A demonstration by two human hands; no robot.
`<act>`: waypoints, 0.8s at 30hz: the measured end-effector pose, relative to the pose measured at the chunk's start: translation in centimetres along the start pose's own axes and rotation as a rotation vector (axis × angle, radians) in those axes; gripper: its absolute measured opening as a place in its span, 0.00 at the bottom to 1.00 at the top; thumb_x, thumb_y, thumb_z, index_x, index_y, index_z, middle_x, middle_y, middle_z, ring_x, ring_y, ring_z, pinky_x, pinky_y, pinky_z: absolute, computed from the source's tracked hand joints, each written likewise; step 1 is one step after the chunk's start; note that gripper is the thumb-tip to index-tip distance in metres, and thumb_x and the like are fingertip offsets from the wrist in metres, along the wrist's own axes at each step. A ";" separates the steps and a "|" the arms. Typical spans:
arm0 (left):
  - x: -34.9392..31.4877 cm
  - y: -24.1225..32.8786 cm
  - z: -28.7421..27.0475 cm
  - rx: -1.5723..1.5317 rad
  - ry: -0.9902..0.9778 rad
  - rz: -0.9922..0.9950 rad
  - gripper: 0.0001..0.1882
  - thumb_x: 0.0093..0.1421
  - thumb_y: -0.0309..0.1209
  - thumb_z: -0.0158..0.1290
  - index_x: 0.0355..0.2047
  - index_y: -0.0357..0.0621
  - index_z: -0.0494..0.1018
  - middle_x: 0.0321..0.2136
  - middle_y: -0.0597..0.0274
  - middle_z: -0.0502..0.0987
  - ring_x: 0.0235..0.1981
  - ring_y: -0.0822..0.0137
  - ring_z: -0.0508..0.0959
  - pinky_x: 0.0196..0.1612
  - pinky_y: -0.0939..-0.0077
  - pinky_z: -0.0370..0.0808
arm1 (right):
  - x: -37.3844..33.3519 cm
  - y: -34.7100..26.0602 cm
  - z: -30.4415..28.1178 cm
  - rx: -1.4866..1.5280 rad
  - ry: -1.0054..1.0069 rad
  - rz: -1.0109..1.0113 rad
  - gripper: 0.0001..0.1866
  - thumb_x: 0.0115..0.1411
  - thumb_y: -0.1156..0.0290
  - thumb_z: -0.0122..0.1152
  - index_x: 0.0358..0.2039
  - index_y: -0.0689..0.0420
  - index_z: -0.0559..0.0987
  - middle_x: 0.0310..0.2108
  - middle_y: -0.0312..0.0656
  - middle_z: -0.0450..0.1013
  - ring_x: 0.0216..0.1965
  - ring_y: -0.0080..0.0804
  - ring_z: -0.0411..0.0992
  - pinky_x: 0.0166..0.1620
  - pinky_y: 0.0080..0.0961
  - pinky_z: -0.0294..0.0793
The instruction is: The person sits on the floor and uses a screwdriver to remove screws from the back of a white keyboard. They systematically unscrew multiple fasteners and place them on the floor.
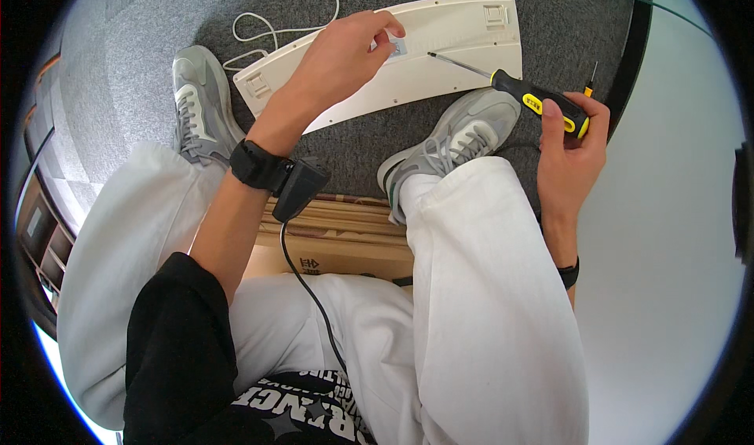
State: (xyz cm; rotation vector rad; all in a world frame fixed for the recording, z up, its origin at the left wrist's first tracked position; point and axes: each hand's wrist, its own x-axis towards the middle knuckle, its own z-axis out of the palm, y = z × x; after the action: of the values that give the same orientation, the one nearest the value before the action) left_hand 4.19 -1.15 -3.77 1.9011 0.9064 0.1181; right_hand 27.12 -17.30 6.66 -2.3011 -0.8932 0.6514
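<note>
A white, slightly curved keyboard [440, 32] lies underside up on the carpet in front of my shoes, with screw holes along its edges and a fold-out foot at either end. Over its middle, beside a small pale label [400, 47], is my left hand [345, 56]. The thumb and forefinger are curled close together; anything between them is too small to tell. My right hand [572, 150] grips the black and yellow handle of a screwdriver [542, 106]. Its shaft points left, with the tip over the keyboard. Just beyond that hand shows a thin-shafted tool with a yellow-orange end [590, 84].
A white cable [271, 30] loops behind the keyboard's left end. My grey shoes [200, 91] stand close to its near side. Below me is a cardboard box [353, 252]. A pale wall or panel [667, 233] rises at right, with a glass edge [652, 2] at the far right.
</note>
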 end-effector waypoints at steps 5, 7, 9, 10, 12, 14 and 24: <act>0.0 0.1 0.1 0.010 -0.009 -0.017 0.13 0.63 0.27 0.55 0.49 0.44 0.76 0.30 0.59 0.77 0.28 0.67 0.74 0.34 0.71 0.74 | 0.0 -1.1 0.1 -0.053 -0.043 -0.185 0.20 0.56 0.64 0.75 0.42 0.60 0.75 0.32 0.38 0.74 0.29 0.20 0.72 0.31 0.18 0.73; 0.0 0.2 0.1 0.012 -0.016 -0.038 0.15 0.63 0.27 0.55 0.50 0.44 0.75 0.30 0.58 0.77 0.28 0.67 0.74 0.34 0.71 0.74 | 0.2 -1.9 0.1 -0.075 -0.100 -0.227 0.20 0.55 0.64 0.76 0.41 0.60 0.75 0.32 0.39 0.75 0.29 0.21 0.73 0.30 0.18 0.74; -0.1 0.3 0.2 0.014 -0.014 -0.049 0.16 0.64 0.27 0.55 0.52 0.45 0.74 0.30 0.58 0.77 0.28 0.67 0.74 0.34 0.70 0.74 | 0.8 -2.7 0.4 -0.105 -0.113 -0.392 0.21 0.53 0.64 0.77 0.40 0.59 0.75 0.31 0.40 0.75 0.26 0.25 0.73 0.29 0.19 0.74; -0.1 0.4 0.2 0.015 -0.004 -0.047 0.16 0.64 0.27 0.55 0.53 0.46 0.74 0.30 0.58 0.77 0.28 0.67 0.74 0.34 0.70 0.74 | 1.1 -3.1 0.7 -0.105 -0.113 -0.474 0.21 0.52 0.63 0.77 0.39 0.58 0.75 0.31 0.40 0.74 0.25 0.27 0.73 0.28 0.19 0.73; -0.1 0.5 0.3 0.008 -0.011 -0.066 0.17 0.65 0.27 0.54 0.54 0.46 0.73 0.31 0.58 0.77 0.29 0.67 0.75 0.34 0.70 0.74 | 1.6 -4.4 1.3 -0.169 -0.178 -0.588 0.22 0.52 0.61 0.77 0.39 0.56 0.75 0.28 0.40 0.74 0.24 0.31 0.73 0.27 0.21 0.74; -0.1 0.8 0.2 -0.006 -0.047 -0.116 0.17 0.66 0.27 0.52 0.55 0.47 0.72 0.32 0.58 0.77 0.31 0.67 0.76 0.37 0.70 0.74 | 1.7 -5.8 1.8 -0.210 -0.253 -0.645 0.21 0.53 0.60 0.75 0.40 0.55 0.74 0.26 0.40 0.74 0.23 0.34 0.73 0.26 0.23 0.73; 0.5 2.0 -0.8 -0.203 -0.109 -0.017 0.18 0.66 0.22 0.45 0.55 0.45 0.72 0.35 0.57 0.78 0.37 0.63 0.77 0.44 0.69 0.74 | 3.3 -8.9 2.5 -0.272 -0.463 -0.570 0.15 0.57 0.65 0.71 0.38 0.55 0.73 0.21 0.43 0.74 0.21 0.41 0.75 0.25 0.27 0.71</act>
State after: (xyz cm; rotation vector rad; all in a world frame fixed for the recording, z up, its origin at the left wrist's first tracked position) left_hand 5.28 -0.65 -1.89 1.6950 0.8053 0.0919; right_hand 23.85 -8.73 10.03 -1.9798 -1.8628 0.8502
